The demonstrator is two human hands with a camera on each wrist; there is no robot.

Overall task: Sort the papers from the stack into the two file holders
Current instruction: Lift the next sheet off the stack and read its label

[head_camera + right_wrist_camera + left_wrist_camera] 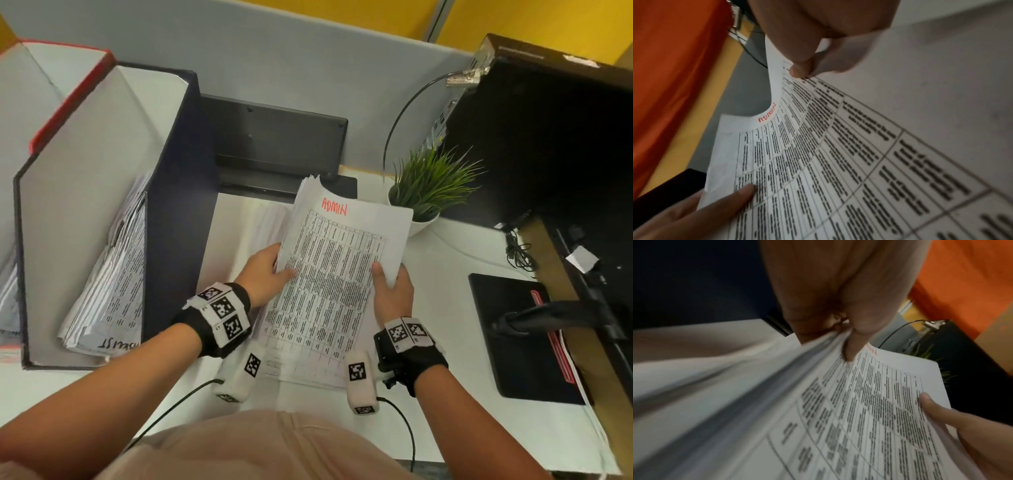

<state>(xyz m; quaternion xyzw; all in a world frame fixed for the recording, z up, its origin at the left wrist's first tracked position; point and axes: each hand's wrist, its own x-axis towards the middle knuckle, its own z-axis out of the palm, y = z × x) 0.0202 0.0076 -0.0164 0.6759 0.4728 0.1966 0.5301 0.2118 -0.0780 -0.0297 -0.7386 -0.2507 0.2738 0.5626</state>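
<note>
Both hands, left hand [262, 274] and right hand [392, 291], pinch the paper stack [329, 284] at centre; the file holder [102, 212] at left is partly filled, so sorting looks midway.

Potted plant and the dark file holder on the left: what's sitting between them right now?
In the head view, the paper stack marked ADMIN fills that stretch, gripped by the left hand and right hand, between the dark file holder and the potted plant.

White desk [445, 246] carries file holders [102, 205], plant [424, 205].
</note>
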